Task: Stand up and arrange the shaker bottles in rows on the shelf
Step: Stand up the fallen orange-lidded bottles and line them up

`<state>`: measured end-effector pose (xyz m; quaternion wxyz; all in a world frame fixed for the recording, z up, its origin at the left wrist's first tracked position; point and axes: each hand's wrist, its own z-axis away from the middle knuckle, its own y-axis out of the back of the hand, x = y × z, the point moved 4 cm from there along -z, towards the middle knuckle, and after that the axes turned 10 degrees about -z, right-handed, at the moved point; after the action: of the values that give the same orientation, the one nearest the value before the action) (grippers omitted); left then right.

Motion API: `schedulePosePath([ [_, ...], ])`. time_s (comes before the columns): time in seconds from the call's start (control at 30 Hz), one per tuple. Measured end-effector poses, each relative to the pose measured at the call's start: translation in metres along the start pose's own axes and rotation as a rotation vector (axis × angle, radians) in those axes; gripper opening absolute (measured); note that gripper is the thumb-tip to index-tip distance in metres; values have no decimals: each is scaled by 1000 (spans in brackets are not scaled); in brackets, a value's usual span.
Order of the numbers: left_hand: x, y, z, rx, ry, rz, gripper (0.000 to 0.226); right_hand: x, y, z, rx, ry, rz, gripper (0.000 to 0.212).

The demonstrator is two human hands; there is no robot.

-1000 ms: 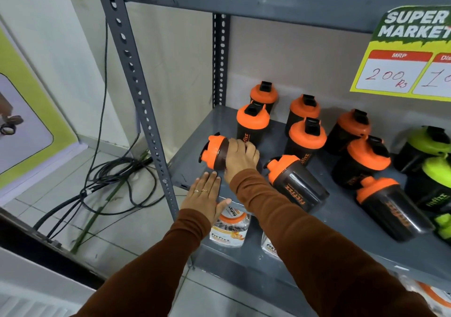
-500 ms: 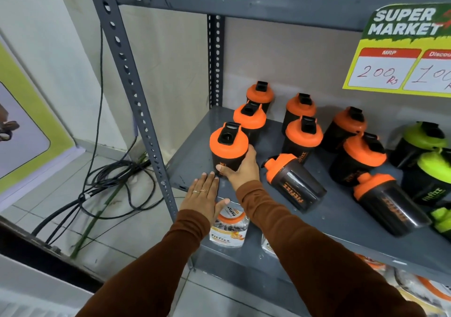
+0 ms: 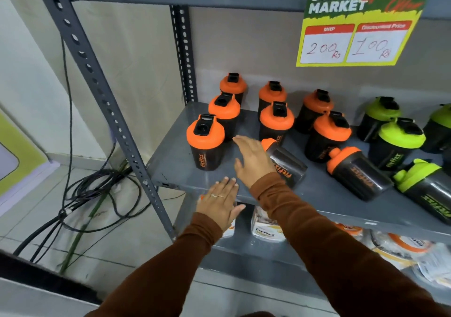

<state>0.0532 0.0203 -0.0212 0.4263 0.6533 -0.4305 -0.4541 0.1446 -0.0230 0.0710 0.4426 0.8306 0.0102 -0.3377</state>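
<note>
A: Right hand (image 3: 253, 161)?
B: Fingers spread, palm down, gripping nothing. It hovers over the shelf (image 3: 175, 167), just beside the lying orange bottle (image 3: 284, 164) on its right; touching or not, can't tell.
A: Left hand (image 3: 220, 205)?
B: Flat, fingers together, on the shelf's front edge, just below the right hand.
A: Bottles?
B: Upright orange bottle (image 3: 205, 142) to the right hand's left, apart from it. More orange ones stand behind in rows. Second fallen orange bottle (image 3: 358, 171) further right, then green bottles (image 3: 400, 143), one toppled. Price sign (image 3: 361, 23) hangs above.
</note>
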Motion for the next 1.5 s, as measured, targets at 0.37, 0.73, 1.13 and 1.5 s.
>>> schedulePosePath([
  [0.37,10,-15,-21,-112,22,66,58,49,25,19,8,-574,447,78],
  [0.73,10,-20,-22,-123,71,99,57,65,21,55,583,-399,-465,81],
  [1.13,23,-22,-24,-145,192,61,72,97,43,87,340,-349,-169,113],
  [1.5,25,-21,-24,-177,229,69,71,172,135,88,214,-799,501,80],
])
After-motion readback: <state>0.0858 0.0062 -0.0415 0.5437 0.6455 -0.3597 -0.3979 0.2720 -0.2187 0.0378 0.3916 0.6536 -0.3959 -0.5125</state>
